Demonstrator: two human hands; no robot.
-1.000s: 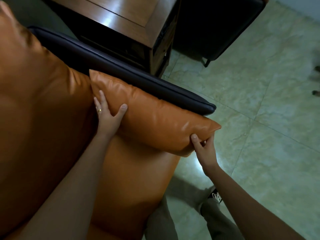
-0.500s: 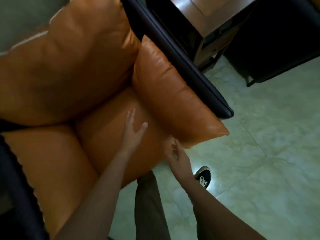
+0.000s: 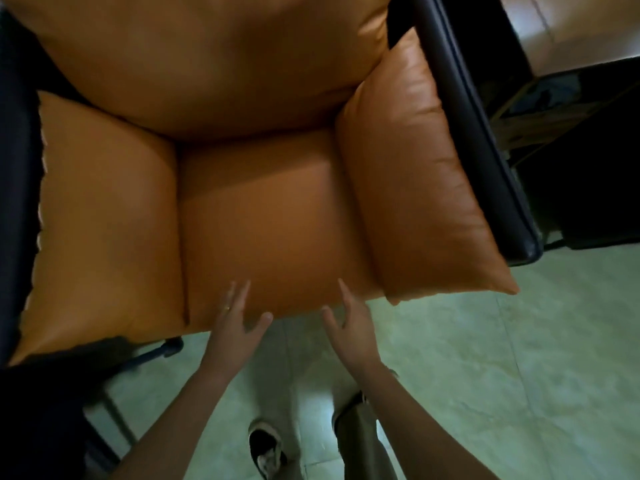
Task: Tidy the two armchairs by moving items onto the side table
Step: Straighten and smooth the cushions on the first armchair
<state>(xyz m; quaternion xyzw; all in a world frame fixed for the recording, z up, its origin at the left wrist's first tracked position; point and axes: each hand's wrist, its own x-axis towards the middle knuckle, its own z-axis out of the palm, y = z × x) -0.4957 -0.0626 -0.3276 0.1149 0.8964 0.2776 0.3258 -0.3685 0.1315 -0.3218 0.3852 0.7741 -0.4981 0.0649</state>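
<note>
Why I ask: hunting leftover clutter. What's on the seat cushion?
Seat cushion: no loose items, only the left hand and right hand over its front edge. Side crevices are hidden.

Looking like a home sitting room: showing an orange leather armchair [image 3: 263, 209] with dark padded arms, standing on pale green marbled floor tiles [image 3: 519, 375], sitting just beside a glossy wooden desk [image 3: 581, 29] at the upper right.

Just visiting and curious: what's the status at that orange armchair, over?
Both open, empty: left hand, right hand at seat cushion front edge. Side table upper right, beyond black armrest. Nothing blocks hands.
</note>
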